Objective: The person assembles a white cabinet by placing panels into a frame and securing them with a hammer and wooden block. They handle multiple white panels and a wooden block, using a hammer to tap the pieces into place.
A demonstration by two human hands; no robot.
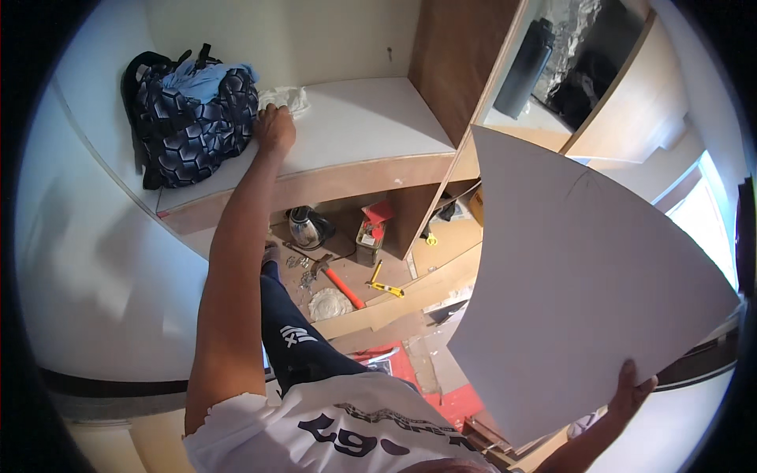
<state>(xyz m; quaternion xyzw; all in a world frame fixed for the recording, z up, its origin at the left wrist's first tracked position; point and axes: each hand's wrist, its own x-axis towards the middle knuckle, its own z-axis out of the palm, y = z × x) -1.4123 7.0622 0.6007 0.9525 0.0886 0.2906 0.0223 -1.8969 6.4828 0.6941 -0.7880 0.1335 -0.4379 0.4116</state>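
Head view: left hand [275,128], fingers curled at crumpled white cloth [289,99], grip unclear; right hand [629,394] pinching white panel [576,276] by lower edge; white shelf [363,126], bearing backpack [189,126]; hammer [344,286] below; left arm [230,292] outstretched, right forearm [579,449] low.

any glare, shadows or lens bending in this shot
Head view: the window at far right glares near white; soft shadows darken the left wall; fisheye distortion likely bows the pale panel in the right hand; the corners go black.
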